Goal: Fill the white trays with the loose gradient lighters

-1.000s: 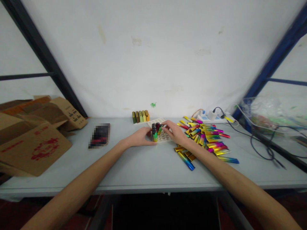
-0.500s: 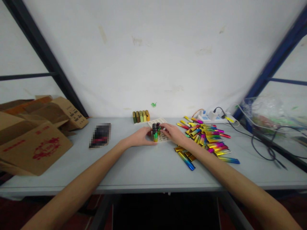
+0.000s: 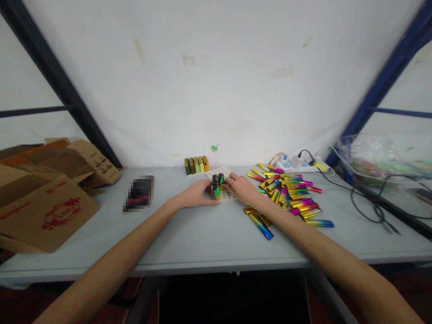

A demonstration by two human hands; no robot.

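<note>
A small row of lighters (image 3: 216,191) with black tops and shiny green-yellow bodies stands upright at a white holed tray (image 3: 221,171). My left hand (image 3: 195,193) curls around the row from the left, its thumb in front and fingers behind. From the right, my right hand (image 3: 243,188) has its fingertips closed at a lighter (image 3: 221,179) at the back of the row. Its fingers partly hide that lighter and the tray's holes. Right of my hand lies a loose pile of metallic rainbow-coloured lighter shells (image 3: 283,194), partly behind my forearm.
A block of green-to-orange lighter bodies (image 3: 196,165) stands by the wall. On the left are a blurred dark item (image 3: 139,193) and cardboard boxes (image 3: 50,207). A power strip (image 3: 297,166), black cable (image 3: 367,204) and plastic bag (image 3: 374,153) lie on the right.
My right fingertips have moved in slightly closer to the lighters. My left hand keeps its place around the row. The whole view has shifted a little.
</note>
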